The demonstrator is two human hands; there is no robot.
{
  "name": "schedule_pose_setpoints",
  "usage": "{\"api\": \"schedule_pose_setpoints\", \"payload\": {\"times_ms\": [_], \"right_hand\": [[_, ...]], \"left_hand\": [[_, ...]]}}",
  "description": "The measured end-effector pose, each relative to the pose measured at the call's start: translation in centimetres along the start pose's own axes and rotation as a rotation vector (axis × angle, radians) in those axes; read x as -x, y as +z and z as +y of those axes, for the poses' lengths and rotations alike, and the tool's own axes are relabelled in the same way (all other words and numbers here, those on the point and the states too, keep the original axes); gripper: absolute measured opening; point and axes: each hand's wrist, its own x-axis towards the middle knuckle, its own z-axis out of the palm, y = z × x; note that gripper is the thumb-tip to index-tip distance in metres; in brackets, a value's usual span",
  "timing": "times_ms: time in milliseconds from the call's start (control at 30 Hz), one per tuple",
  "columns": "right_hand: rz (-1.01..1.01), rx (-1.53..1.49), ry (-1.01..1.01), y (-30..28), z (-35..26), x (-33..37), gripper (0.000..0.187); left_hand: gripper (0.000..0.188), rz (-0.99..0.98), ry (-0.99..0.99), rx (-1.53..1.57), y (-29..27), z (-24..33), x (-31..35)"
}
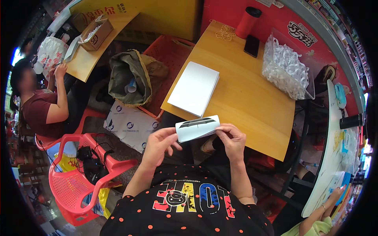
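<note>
A curled white sheet of paper with a dark umbrella-like picture printed on it is held in front of my body, just off the table's near edge. My right hand pinches its right end between thumb and fingers. At the left end my left hand has its fingers apart, the fingertips against or very close to the paper's edge. Beyond the sheet, a thick stack of white paper lies at the left side of the wooden table.
Rubber bands, a red cup, a black phone and a clear bin of white strips sit along the far side. An open sack and red chair stand left. Other people sit at both sides.
</note>
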Motion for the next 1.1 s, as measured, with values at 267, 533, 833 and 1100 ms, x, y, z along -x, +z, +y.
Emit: {"api": "schedule_pose_setpoints", "payload": {"times_ms": [267, 533, 833, 1100], "right_hand": [[0.018, -0.244, 0.160, 0.3, 0.9, 0.0, 0.005], [0.009, -0.271, 0.231, 0.0, 1.7, -0.1, 0.008], [-0.008, -0.296, 0.243, -0.2, 2.8, -0.4, 0.007], [0.007, -0.357, 0.316, -0.4, 3.5, -0.6, 0.007]], "left_hand": [[0.030, -0.106, -0.242, 0.243, 0.8, -0.6, -0.6], [0.035, -0.212, -0.024, 0.309, 1.0, -2.0, -1.0], [0.038, -0.162, -0.297, 0.440, 0.8, -1.9, -1.5], [0.034, -0.187, -0.322, 0.223, 0.1, -2.8, -1.8]]}}
